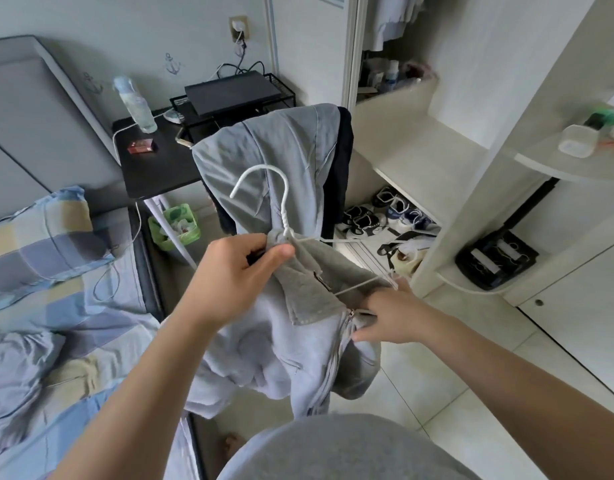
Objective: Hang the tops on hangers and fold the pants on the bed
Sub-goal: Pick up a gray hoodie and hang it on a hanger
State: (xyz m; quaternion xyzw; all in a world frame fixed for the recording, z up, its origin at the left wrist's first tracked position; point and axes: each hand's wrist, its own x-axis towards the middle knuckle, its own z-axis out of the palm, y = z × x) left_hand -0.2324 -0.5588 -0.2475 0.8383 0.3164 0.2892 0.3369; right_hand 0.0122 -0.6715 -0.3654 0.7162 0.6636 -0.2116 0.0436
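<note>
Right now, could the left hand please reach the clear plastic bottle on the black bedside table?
Probably not yet: the left hand is pinching the grey zip hoodie at the white wire hanger, though nothing blocks the way to the clear plastic bottle.

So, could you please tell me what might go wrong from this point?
The white hanger is only partly inside the grey zip-up top; the right hand holds fabric below one bare arm, so that shoulder may slide off. The left hand pinches just the collar, so the heavy top could slip.
</note>
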